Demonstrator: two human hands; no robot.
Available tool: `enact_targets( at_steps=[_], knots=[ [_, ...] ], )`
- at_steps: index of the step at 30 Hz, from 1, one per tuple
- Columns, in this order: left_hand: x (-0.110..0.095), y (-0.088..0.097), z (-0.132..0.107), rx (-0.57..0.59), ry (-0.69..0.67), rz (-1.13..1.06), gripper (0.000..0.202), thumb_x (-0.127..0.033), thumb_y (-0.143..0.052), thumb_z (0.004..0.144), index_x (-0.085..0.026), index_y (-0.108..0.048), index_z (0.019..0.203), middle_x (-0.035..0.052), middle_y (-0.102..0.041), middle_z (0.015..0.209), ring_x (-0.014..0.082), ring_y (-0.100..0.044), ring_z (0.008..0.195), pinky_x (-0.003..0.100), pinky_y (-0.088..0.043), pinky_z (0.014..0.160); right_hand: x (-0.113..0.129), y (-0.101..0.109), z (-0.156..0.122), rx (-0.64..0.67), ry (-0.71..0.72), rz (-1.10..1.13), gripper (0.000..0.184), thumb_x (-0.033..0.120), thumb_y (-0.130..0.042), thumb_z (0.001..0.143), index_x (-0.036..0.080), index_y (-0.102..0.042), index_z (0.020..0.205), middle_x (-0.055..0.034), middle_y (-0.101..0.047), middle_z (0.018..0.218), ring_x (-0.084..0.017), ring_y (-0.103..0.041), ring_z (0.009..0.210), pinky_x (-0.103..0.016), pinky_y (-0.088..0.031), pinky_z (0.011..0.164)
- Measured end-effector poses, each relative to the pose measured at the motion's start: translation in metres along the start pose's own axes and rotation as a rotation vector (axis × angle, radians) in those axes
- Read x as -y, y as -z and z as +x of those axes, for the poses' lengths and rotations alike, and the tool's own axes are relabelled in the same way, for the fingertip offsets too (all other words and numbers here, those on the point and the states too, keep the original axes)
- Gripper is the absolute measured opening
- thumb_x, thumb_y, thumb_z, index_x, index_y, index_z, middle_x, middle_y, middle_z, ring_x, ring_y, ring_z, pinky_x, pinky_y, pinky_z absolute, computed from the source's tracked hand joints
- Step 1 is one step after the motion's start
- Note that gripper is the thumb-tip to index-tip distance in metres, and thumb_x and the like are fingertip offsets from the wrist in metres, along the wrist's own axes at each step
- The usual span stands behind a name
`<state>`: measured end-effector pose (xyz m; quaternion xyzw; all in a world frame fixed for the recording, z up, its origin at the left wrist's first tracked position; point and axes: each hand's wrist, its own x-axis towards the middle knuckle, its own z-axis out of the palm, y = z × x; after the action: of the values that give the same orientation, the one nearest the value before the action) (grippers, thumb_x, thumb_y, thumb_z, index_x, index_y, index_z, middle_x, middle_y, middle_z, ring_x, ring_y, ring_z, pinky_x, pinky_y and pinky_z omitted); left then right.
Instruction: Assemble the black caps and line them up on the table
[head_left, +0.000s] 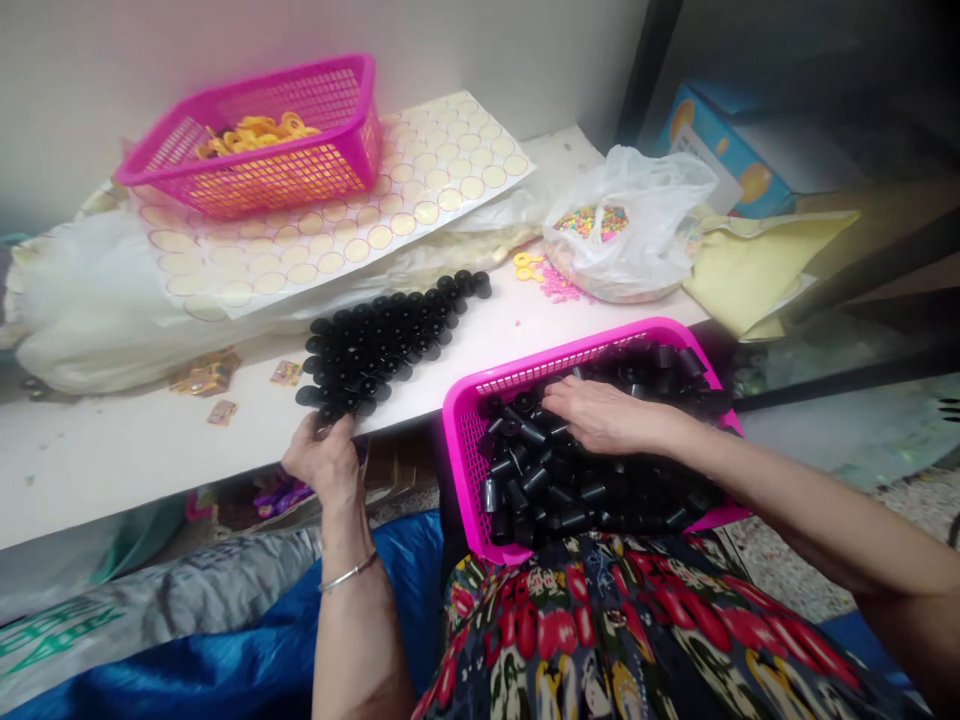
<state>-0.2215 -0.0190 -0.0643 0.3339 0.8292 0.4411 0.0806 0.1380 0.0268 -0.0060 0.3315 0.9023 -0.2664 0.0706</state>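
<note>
My left hand (326,455) is at the table's front edge, fingers curled round a black cap at the near end of a packed cluster of upright black caps (390,340). My right hand (600,412) lies palm down in the pink basket (461,440) on my lap, fingers bent among the loose black caps (570,490) that fill it. What those fingers hold is hidden.
A second pink basket (262,175) with yellow rings stands at the back left on a sheet of round stickers (420,185). A plastic bag of coloured beads (622,225) lies at the right, a blue box (720,150) behind it. Small wrappers (206,375) lie near the front edge.
</note>
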Motion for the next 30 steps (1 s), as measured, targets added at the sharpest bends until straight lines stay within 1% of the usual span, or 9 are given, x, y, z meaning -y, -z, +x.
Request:
enact_targets(
  at_steps=[3, 6, 9, 11, 14, 17, 20, 24, 30],
  knots=[
    [0.002, -0.005, 0.002, -0.048, 0.021, -0.094, 0.044, -0.033, -0.068, 0.059, -0.011, -0.062, 0.097, -0.0035, -0.054, 0.072, 0.0105, -0.048, 0.060, 0.023, -0.041, 0.057, 0.005, -0.001, 0.014, 0.106, -0.007, -0.074, 0.039, 0.007, -0.049, 0.077, 0.011, -0.057, 0.114, -0.0171, -0.056, 0.118, -0.029, -0.052, 0.106, -0.041, -0.046, 0.086],
    [-0.004, -0.004, -0.009, -0.229, 0.012, 0.019, 0.048, -0.025, -0.070, 0.056, -0.010, -0.061, 0.101, -0.0001, -0.055, 0.085, 0.0085, -0.046, 0.057, 0.026, -0.043, 0.060, 0.007, -0.001, 0.021, 0.134, -0.002, -0.114, 0.040, 0.011, -0.052, 0.077, 0.010, -0.057, 0.117, -0.0182, -0.056, 0.120, -0.032, -0.052, 0.109, -0.043, -0.046, 0.086],
    [-0.024, -0.004, -0.041, -0.333, -0.196, 0.079, 0.039, -0.022, -0.066, 0.065, -0.012, -0.061, 0.102, 0.0004, -0.054, 0.086, 0.0093, -0.045, 0.057, 0.029, -0.044, 0.066, 0.006, 0.001, 0.019, 0.149, -0.012, -0.108, 0.037, 0.011, -0.055, 0.076, 0.011, -0.060, 0.112, -0.0179, -0.058, 0.117, -0.032, -0.055, 0.107, -0.044, -0.047, 0.086],
    [-0.043, -0.008, -0.069, -0.107, -0.420, 0.084, 0.023, -0.024, -0.062, 0.074, -0.016, -0.063, 0.096, -0.0019, -0.053, 0.072, 0.0123, -0.047, 0.060, 0.029, -0.043, 0.067, 0.003, 0.005, 0.016, 0.148, -0.031, -0.058, 0.036, 0.009, -0.055, 0.075, 0.013, -0.061, 0.111, -0.0163, -0.062, 0.112, -0.031, -0.057, 0.105, -0.043, -0.047, 0.087],
    [-0.070, -0.022, -0.105, 0.477, -0.756, 0.082, 0.013, -0.021, -0.053, 0.082, -0.019, -0.062, 0.092, 0.0032, -0.062, 0.083, 0.0163, -0.054, 0.076, 0.029, -0.044, 0.073, -0.007, 0.009, 0.013, 0.067, -0.013, 0.145, 0.036, 0.011, -0.056, 0.076, 0.013, -0.060, 0.111, -0.0138, -0.064, 0.107, -0.027, -0.060, 0.099, -0.042, -0.048, 0.086],
    [-0.091, -0.036, -0.124, 0.756, -0.916, 0.349, 0.015, -0.019, -0.050, 0.083, -0.018, -0.061, 0.093, 0.0084, -0.063, 0.090, 0.0232, -0.052, 0.088, 0.036, -0.042, 0.077, -0.017, 0.010, 0.009, -0.119, 0.011, 0.557, 0.040, 0.012, -0.059, 0.074, 0.015, -0.059, 0.113, -0.0092, -0.065, 0.109, -0.023, -0.060, 0.098, -0.039, -0.049, 0.086],
    [-0.101, -0.045, -0.131, 0.871, -0.932, 0.586, 0.015, -0.020, -0.047, 0.084, -0.017, -0.060, 0.091, 0.0110, -0.061, 0.089, 0.0273, -0.049, 0.089, 0.041, -0.040, 0.074, -0.022, 0.009, 0.000, -0.243, -0.080, 1.048, 0.038, 0.013, -0.064, 0.069, 0.018, -0.063, 0.107, -0.0041, -0.067, 0.104, -0.018, -0.061, 0.095, -0.034, -0.050, 0.082],
    [-0.104, -0.049, -0.129, 0.922, -0.918, 0.667, 0.015, -0.020, -0.046, 0.084, -0.017, -0.060, 0.089, 0.0120, -0.057, 0.096, 0.0286, -0.047, 0.091, 0.042, -0.039, 0.071, -0.020, 0.003, -0.014, -0.250, -0.241, 1.518, 0.038, 0.014, -0.073, 0.059, 0.015, -0.067, 0.097, -0.0014, -0.068, 0.081, -0.013, -0.062, 0.073, -0.025, -0.049, 0.065],
    [-0.098, -0.049, -0.124, 0.909, -0.773, 0.423, 0.013, -0.012, -0.058, 0.073, -0.016, -0.060, 0.085, 0.0119, -0.056, 0.109, 0.0283, -0.048, 0.097, 0.043, -0.042, 0.077, -0.008, -0.001, -0.026, -0.314, -0.251, 1.578, 0.034, 0.011, -0.077, 0.053, 0.014, -0.066, 0.085, -0.0006, -0.067, 0.077, -0.011, -0.060, 0.070, -0.023, -0.048, 0.064]
  ],
)
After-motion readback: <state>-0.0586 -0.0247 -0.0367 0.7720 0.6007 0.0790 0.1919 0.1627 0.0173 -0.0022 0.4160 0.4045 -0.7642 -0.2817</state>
